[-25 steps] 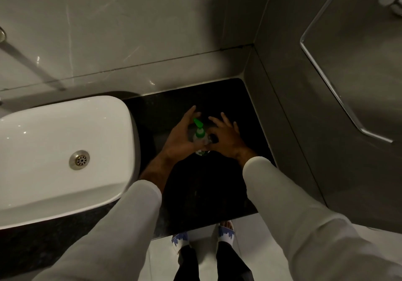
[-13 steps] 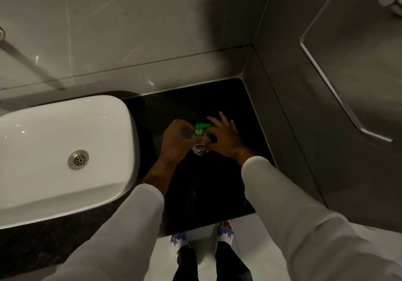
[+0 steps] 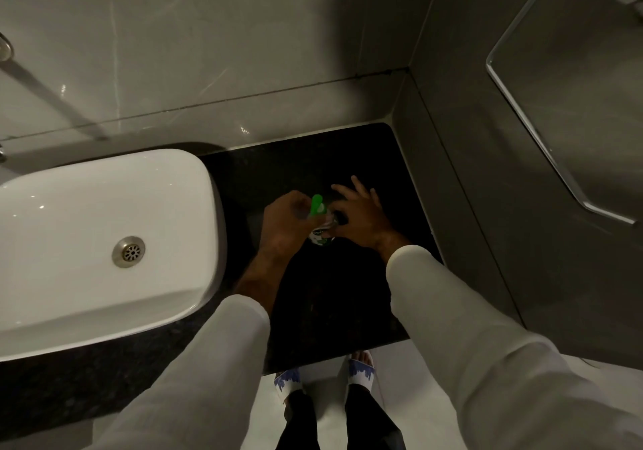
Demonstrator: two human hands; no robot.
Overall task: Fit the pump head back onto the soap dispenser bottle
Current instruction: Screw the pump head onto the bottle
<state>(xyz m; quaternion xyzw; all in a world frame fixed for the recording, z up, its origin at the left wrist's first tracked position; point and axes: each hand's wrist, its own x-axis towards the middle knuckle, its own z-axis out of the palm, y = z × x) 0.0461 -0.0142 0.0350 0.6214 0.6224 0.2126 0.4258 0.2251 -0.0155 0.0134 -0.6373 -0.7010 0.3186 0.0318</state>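
A small soap dispenser bottle (image 3: 322, 237) with a white and green label stands on the black counter (image 3: 334, 293). Its green pump head (image 3: 317, 205) sits on top, nozzle pointing away from me. My left hand (image 3: 287, 219) is curled around the collar under the pump head. From the right side, my right hand (image 3: 362, 216) holds the bottle's neck with thumb and forefinger while the other fingers spread. The bottle's body is mostly hidden by both hands.
A white basin (image 3: 104, 247) with a metal drain (image 3: 128, 252) sits to the left on the counter. Tiled walls close the back and right. A glass shelf (image 3: 542, 129) juts from the right wall. My sandalled feet (image 3: 323, 376) show below the counter edge.
The pump nozzle has turned from pointing right to pointing away from me. My left hand went from open fingers to curled on the collar. The right hand has barely moved.
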